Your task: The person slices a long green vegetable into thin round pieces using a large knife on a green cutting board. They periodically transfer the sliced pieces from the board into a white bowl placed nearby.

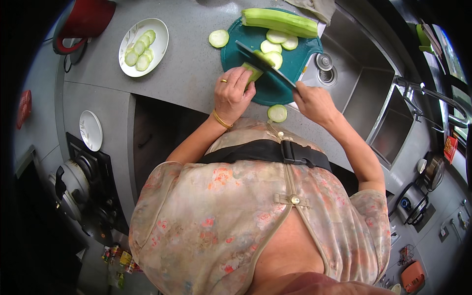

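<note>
On the green cutting board point(236, 48), my left hand point(235, 92) grips a short piece of peeled green squash point(253, 72). My right hand point(317, 103) is closed around the handle of a kitchen knife point(271, 69), whose blade slants across the board at the cut end of that piece. Several round squash slices point(271, 47) lie beyond the blade, some overlapping. A long peeled squash piece point(279, 23) rests across the board's far side. One loose slice point(219, 38) is on the counter left of the board, and another slice point(277, 113) sits near the counter's front edge.
To the left, an oval plate point(160, 55) holds several slices. A red pot point(88, 18) stands at the far left. The steel sink point(350, 48) adjoins the board's right side, with a faucet point(409, 90). A small white dish point(91, 131) lies near the stove point(114, 199).
</note>
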### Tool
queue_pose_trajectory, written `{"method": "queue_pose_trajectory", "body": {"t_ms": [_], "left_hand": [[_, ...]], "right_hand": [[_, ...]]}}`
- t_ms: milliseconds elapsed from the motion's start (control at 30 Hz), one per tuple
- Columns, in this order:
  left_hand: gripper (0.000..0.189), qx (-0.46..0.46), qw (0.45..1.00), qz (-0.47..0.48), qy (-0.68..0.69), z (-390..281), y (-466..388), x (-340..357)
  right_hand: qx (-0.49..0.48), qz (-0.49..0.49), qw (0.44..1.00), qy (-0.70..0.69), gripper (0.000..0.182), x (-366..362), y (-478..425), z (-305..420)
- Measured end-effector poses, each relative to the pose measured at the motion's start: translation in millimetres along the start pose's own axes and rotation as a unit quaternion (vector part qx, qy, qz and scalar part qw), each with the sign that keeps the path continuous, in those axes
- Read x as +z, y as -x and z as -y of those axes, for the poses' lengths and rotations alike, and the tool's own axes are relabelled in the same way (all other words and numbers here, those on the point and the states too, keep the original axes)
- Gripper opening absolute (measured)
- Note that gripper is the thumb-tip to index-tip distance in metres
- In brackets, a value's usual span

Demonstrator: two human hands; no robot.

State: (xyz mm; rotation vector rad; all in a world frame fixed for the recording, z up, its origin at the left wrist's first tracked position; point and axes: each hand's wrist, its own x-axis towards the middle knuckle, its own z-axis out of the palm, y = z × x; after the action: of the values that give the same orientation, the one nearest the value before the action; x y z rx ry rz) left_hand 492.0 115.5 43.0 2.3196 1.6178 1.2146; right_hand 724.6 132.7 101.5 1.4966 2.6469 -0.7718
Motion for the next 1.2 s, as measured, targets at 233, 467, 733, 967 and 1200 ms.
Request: {"method": "queue_pose_trajectory", "body": {"t_ms": [233,467,733,967,1200], "left_hand": [[0.031,-0.023,0.999,0.011,0.038,2.4,6.6,1.3],[0.03,-0.04,0.998,0.026,0.046,1.9,6.3,-1.7],[0.033,-0.006,1.0,-0.01,0.018,2.9,-0.8,4.8],[0.031,-0.053,0.998,-0.017,0.039,1.1,-2.2,10.1],[0.029,0.002,0.999,-0.018,0.048,3.9,-9.9,9.6]], "right_hand": [[-0.003,0.039,0.998,0.056,0.017,-39.1,35.7,32.4],[0.011,0.07,0.996,0.053,0.016,-32.5,39.8,31.2],[-0.002,-0.015,1.0,0.004,0.014,13.1,4.8,6.6],[-0.005,0.006,1.0,0.017,0.016,-33.2,7.8,17.0],[0.014,0.055,0.996,0.069,0.016,-46.8,35.0,24.9]]}}
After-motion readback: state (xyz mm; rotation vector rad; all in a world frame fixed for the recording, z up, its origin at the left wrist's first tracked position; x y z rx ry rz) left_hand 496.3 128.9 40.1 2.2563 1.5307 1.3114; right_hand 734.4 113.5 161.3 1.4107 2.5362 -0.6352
